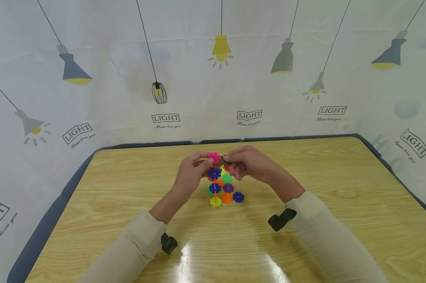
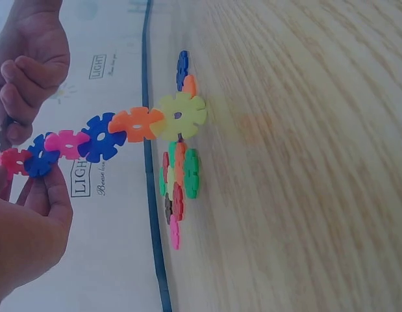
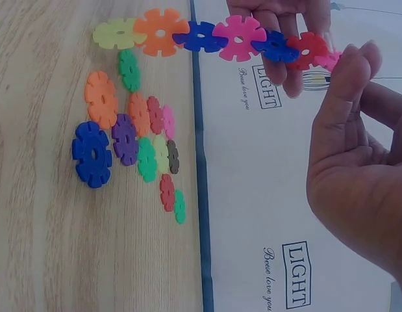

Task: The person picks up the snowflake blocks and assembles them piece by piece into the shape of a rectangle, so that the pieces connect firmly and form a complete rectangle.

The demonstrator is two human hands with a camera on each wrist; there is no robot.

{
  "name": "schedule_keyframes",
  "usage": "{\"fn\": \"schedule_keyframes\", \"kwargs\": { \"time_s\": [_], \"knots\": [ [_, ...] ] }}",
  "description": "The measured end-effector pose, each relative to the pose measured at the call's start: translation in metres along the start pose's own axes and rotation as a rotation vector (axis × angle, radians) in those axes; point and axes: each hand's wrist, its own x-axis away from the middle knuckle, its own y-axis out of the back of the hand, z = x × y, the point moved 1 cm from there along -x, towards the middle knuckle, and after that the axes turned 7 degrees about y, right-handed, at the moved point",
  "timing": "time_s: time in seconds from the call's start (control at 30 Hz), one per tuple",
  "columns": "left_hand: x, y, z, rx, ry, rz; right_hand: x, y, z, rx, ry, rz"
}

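A chain of notched flower-shaped plastic discs (image 2: 102, 153) hangs upright above the table, its colours running yellow, orange, blue, pink, blue, red and pink from the bottom up. My left hand (image 1: 189, 175) holds it near the top, thumb on the pink disc (image 1: 214, 158) and fingers behind. Between thumb and fingers, my right hand (image 1: 253, 163) pinches a dark brown disc (image 1: 224, 160) at the right edge of that pink disc. Whether the two discs are joined cannot be seen. In the right wrist view, the right thumb and fingers hide the dark disc.
Several loose discs lie on the wooden table (image 1: 135, 196) below and behind the chain, among them a blue one (image 3: 93, 175), a purple one (image 3: 126, 151) and an orange one (image 3: 100, 84). A printed white backdrop (image 1: 198, 78) stands along the table's far edge.
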Motion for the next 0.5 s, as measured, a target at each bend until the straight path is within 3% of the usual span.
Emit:
{"fn": "schedule_keyframes", "kwargs": {
  "time_s": [0.23, 0.5],
  "knots": [
    [0.0004, 0.0011, -0.0002, -0.048, -0.029, -0.021, -0.0007, -0.0009, 0.0018, -0.015, -0.013, 0.010],
    [0.0035, -0.0040, -0.0021, -0.036, -0.070, -0.065, -0.0025, -0.0023, 0.0019, -0.074, -0.030, 0.015]
  ]
}}
